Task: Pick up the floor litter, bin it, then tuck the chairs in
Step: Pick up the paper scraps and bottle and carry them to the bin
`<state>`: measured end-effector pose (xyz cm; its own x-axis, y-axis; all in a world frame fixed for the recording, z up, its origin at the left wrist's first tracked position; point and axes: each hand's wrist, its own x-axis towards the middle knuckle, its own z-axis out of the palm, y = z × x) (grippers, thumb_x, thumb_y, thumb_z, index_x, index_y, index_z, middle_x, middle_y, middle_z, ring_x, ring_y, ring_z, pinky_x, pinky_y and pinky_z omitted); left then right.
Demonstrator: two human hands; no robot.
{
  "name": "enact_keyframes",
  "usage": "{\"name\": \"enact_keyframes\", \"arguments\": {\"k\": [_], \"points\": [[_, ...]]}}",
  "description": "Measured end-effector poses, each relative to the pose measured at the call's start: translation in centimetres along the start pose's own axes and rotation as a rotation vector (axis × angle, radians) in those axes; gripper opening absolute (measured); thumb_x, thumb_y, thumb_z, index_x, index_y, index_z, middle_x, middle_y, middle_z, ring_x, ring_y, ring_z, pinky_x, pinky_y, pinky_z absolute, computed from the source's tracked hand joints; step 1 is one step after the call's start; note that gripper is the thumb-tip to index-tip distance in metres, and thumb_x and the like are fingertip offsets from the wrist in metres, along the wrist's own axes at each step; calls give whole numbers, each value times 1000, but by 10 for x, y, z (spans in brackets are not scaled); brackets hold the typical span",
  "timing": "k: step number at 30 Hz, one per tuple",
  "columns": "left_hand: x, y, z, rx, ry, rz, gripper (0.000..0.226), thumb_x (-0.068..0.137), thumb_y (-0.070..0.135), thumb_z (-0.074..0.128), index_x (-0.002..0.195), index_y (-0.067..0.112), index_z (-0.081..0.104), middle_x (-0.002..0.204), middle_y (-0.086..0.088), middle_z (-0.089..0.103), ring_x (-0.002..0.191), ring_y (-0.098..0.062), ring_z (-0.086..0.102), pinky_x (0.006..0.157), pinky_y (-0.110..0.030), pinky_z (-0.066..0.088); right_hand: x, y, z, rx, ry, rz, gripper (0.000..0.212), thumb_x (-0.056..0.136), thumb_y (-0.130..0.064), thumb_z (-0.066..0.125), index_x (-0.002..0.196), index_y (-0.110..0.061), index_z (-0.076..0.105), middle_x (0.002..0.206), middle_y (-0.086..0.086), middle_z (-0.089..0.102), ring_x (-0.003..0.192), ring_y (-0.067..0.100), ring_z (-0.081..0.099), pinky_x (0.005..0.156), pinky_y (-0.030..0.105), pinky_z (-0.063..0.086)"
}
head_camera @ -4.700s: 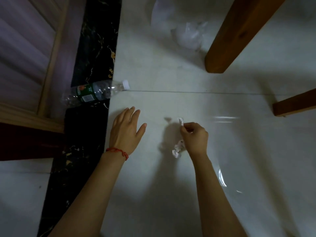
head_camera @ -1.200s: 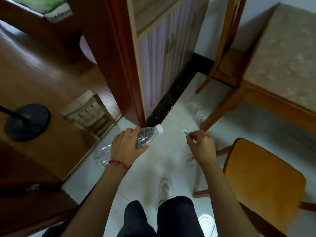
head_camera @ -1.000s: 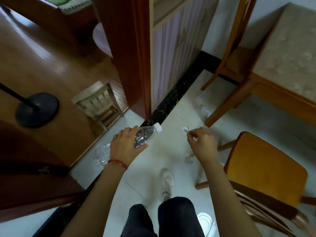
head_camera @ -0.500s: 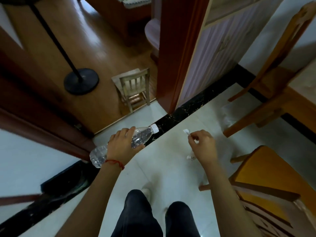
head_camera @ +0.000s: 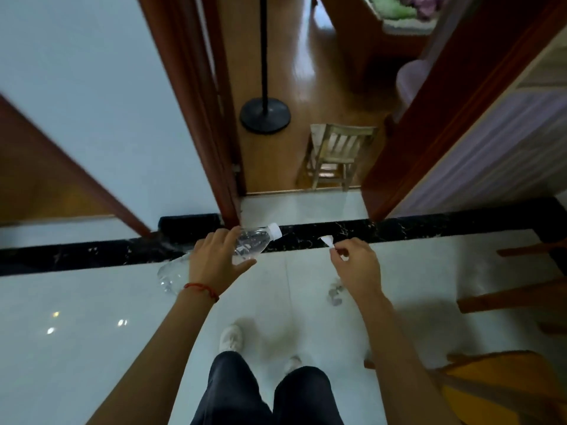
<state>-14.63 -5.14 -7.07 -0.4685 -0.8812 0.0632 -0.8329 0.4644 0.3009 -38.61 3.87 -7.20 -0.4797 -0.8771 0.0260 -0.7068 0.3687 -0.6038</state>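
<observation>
**Litter in Both Hands at the Doorway**

A person stands on white tile before an open doorway. The left hand (head_camera: 214, 265) curls around a clear plastic bottle (head_camera: 245, 246), cap pointing right. The right hand (head_camera: 357, 268) pinches a crumpled paper scrap (head_camera: 327, 240). A wooden chair (head_camera: 503, 391) sits at lower right.

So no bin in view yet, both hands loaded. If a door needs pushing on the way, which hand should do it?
Right, probably. The right hand only pinches a small paper scrap, leaving fingers spare. The left hand is wrapped round the bottle, fully occupied.
</observation>
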Motion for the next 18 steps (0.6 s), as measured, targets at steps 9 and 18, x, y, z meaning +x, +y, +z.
{"name": "enact_keyframes", "arguments": {"k": [9,18], "points": [[-67,-126,-47,25,62,-195,69,66,39,79,120,5,54,103,-19,63,90,-37,59,78,-45,48,-17,-121,90,30,-112,-192,12,83,-13,62,82,-2,66,82,15,63,83,27,56,65,29,40],[-91,-261,-66,9,-9,-239,69,67,41,78,121,6,53,106,-19,63,92,-37,59,78,-44,48,-33,-222,189,19,-152,-168,12,84,-13,62,88,-3,67,86,14,64,84,26,56,65,28,41]]}}
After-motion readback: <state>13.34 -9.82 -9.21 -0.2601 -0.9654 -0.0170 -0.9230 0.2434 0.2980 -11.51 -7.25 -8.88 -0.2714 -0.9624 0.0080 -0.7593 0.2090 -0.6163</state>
